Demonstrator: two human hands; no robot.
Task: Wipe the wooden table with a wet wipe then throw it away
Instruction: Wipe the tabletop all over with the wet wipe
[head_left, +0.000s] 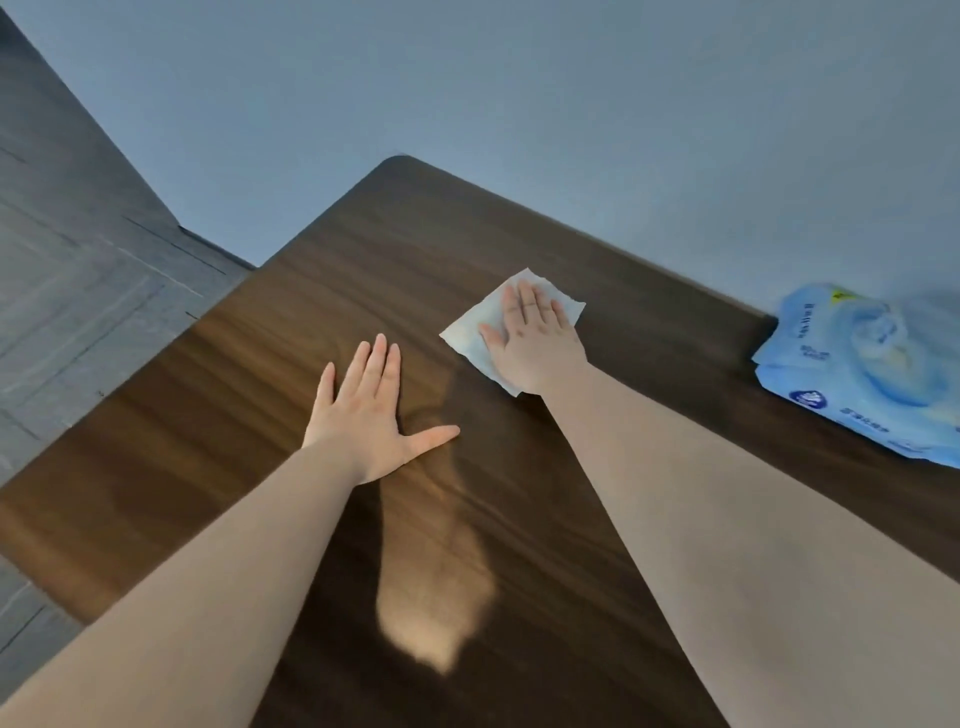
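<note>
Wiping under way: right hand (535, 332) flat, fingers spread, pressing wipe (470, 340) onto table (363, 249) mid-surface; left hand (366, 410) open, palm braced on the wood; far corner, near edge, disposal judged outstanding.

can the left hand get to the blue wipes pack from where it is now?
Probably not directly. The left hand lies flat mid-table, while the wipes pack sits at the far right edge, beyond the right hand and forearm pressing the wet wipe, which cross the path.
</note>
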